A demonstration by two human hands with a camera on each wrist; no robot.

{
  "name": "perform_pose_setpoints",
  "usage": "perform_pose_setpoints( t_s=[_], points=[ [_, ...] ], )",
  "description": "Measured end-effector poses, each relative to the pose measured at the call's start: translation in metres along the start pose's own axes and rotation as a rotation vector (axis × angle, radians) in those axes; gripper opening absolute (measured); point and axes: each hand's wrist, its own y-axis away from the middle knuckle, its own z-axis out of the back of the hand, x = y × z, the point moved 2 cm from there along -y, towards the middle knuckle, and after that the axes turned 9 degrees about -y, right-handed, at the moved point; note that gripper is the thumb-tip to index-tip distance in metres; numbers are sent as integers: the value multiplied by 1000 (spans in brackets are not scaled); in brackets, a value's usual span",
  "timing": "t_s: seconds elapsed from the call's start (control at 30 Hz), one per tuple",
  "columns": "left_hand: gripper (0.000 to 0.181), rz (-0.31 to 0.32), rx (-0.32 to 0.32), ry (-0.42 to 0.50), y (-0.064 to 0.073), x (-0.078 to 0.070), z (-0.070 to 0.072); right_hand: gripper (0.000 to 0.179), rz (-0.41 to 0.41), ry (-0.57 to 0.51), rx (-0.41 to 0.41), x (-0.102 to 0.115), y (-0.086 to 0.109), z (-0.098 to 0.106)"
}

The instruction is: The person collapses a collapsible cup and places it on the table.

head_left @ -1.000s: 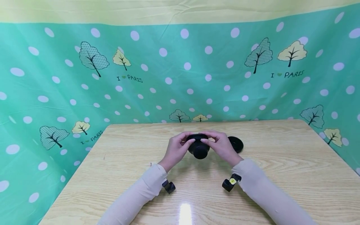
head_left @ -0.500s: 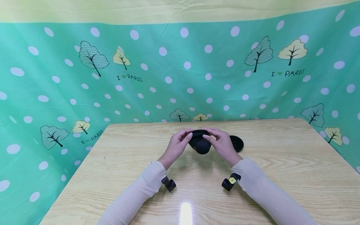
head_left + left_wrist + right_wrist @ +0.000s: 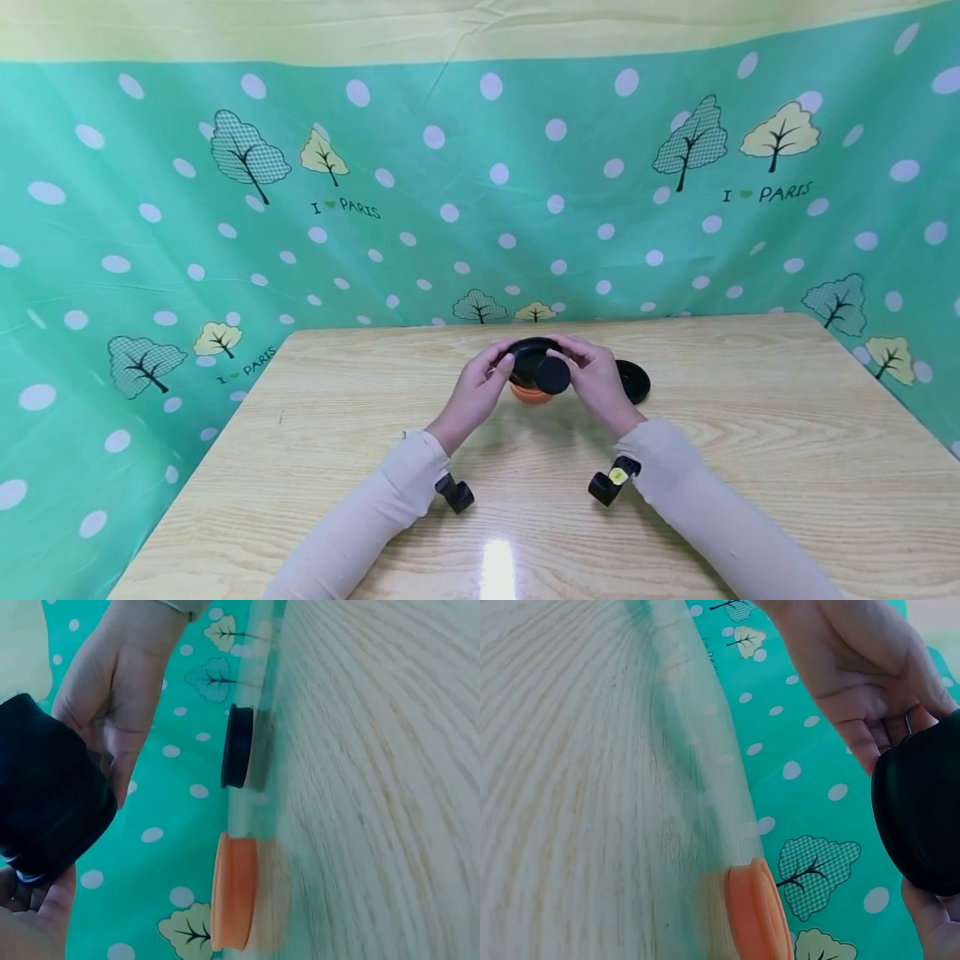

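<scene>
Both hands hold up a black round hollow object (image 3: 527,360), with a wide rim and a narrower knob-like end that faces the head camera. My left hand (image 3: 472,390) grips its left rim, thumb on the near side. My right hand (image 3: 597,385) grips the right side, its thumb partly behind the knob end. In the left wrist view, the black object (image 3: 52,787) has a stepped side wall and is held above the table. Below and behind it an orange round shallow piece (image 3: 531,396) stands on the table, partly hidden in the head view.
A black round lid-like piece (image 3: 636,382) lies on the wooden table (image 3: 360,392), just right of the right hand. Behind the far table edge hangs a green dotted cloth (image 3: 420,200). Each wrist carries a small black camera, such as the right camera (image 3: 604,488).
The black object has tilted and risen a little, so its knob end has swung up and to the right. The orange piece has come into sight beneath it. Both hands keep their grip.
</scene>
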Motion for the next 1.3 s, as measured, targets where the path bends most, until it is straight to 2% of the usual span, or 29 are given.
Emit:
perform_pose_setpoints(
  t_s=[0.13,0.27,0.5,0.6,0.77,0.87,1.03,1.13,1.3],
  points=[
    [34,6,-19,-12,4,-18,1,28,24,-13,-17,-1,-1,-1],
    [32,-4,-46,-42,3,-22,-1,27,34,-28,-34,-2,-2,-2],
    [32,-9,-82,-49,-6,10,-8,30,-26,-26,-74,-3,1,-2],
    [31,-13,-100,-65,-6,14,-9,29,-19,-11,-75,-3,1,-2],
    [28,-63,-149,-145,-6,17,-11,28,18,-1,-58,-2,2,-3],
    [25,-76,-170,-172,-6,18,-11,29,11,-10,-37,-2,2,-4],
    [28,-49,-153,-126,-7,20,-10,29,-47,-26,-9,-1,4,-2],
    [31,-33,-143,-90,-6,14,-7,29,-63,-6,26,-1,4,0],
    [34,-19,-186,-11,-6,13,-3,32,-113,48,107,-3,4,5]
  ],
)
